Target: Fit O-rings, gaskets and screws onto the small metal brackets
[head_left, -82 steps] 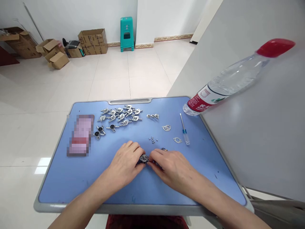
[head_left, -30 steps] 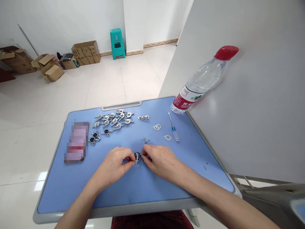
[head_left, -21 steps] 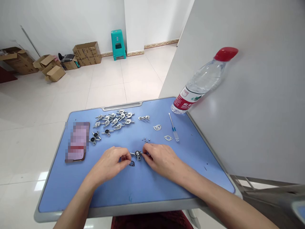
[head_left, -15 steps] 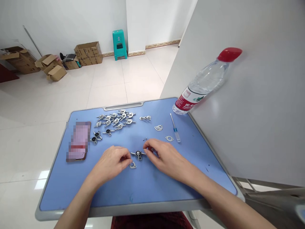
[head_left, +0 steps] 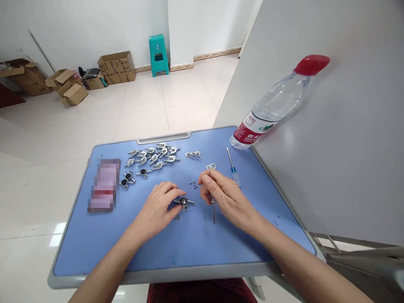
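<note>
My left hand (head_left: pixel 161 203) has its thumb and index finger around the left side of a small metal part with a black ring (head_left: pixel 183 202), which lies on the table. A flat metal plate (head_left: pixel 177 217) is partly hidden beneath that thumb. My right hand (head_left: pixel 222 194) is closed around a screwdriver (head_left: pixel 213 213); its thin shaft points down and the handle is hidden in the fingers. Several tiny screws (head_left: pixel 194 184) lie between the two hands. More flat plates (head_left: pixel 211 166) are just beyond my right hand.
Several metal assemblies (head_left: pixel 153 158) are grouped at the back, with black-ringed parts (head_left: pixel 144 172) nearer. A phone (head_left: pixel 105 185) lies left. On the right are a clear-handled screwdriver (head_left: pixel 234 170) and a water bottle (head_left: pixel 268 113). Shiny pieces (head_left: pixel 192 154) sit on the blue table (head_left: pixel 189 252).
My right hand has lifted and turned, and a screwdriver shaft now shows below it. My left hand has moved from the flat plate to the black-ringed part.
</note>
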`<control>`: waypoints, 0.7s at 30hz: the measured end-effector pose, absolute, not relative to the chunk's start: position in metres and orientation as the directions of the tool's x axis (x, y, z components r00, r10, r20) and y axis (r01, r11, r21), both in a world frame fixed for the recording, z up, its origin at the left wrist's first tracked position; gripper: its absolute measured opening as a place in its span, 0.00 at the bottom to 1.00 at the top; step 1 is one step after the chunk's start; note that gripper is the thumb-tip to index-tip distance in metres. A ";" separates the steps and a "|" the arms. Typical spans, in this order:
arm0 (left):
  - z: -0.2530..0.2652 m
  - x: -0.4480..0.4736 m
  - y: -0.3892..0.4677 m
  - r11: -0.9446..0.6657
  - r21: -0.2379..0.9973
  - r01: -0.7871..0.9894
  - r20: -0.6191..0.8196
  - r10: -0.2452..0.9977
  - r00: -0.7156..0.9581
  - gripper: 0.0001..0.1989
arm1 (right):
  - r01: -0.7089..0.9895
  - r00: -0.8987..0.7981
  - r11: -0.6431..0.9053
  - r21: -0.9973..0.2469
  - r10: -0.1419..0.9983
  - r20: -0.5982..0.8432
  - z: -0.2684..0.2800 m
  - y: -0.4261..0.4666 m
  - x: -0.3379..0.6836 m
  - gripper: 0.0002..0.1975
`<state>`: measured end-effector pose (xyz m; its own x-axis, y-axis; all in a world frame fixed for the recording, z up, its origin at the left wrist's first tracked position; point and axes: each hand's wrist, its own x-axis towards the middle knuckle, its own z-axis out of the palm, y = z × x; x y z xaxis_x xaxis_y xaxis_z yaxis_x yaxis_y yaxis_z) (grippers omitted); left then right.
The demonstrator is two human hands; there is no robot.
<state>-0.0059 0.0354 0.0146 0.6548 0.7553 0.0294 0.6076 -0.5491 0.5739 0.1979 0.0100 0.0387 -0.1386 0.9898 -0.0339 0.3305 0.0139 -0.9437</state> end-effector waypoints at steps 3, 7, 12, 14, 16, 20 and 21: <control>0.015 -0.004 0.035 -0.561 0.565 0.605 0.036 0.750 0.661 0.11 | 0.302 -0.103 0.023 -0.953 0.995 -0.009 0.035 0.011 0.198 0.10; 0.015 -0.003 0.036 -0.559 0.568 0.603 0.039 0.751 0.659 0.09 | 0.332 -0.109 0.055 -0.942 0.994 0.020 0.031 0.010 0.197 0.10; 0.013 -0.004 0.037 -0.548 0.584 0.599 0.024 0.749 0.662 0.09 | 0.369 -0.194 0.160 -0.916 0.977 0.093 0.029 0.009 0.194 0.09; 0.012 -0.005 0.037 -0.547 0.588 0.596 0.019 0.746 0.666 0.09 | 0.383 -0.223 0.178 -0.906 0.970 0.096 0.029 0.008 0.192 0.09; 0.013 -0.004 0.037 -0.548 0.589 0.594 0.014 0.742 0.670 0.09 | 0.404 -0.240 0.191 -0.894 0.966 0.098 0.029 0.008 0.191 0.09; 0.013 -0.004 0.037 -0.543 0.598 0.590 0.009 0.740 0.673 0.09 | 0.428 -0.247 0.204 -0.880 0.964 0.103 0.029 0.007 0.190 0.09; 0.013 -0.004 0.037 -0.541 0.600 0.589 0.008 0.740 0.673 0.09 | 0.431 -0.248 0.206 -0.879 0.963 0.104 0.029 0.007 0.190 0.08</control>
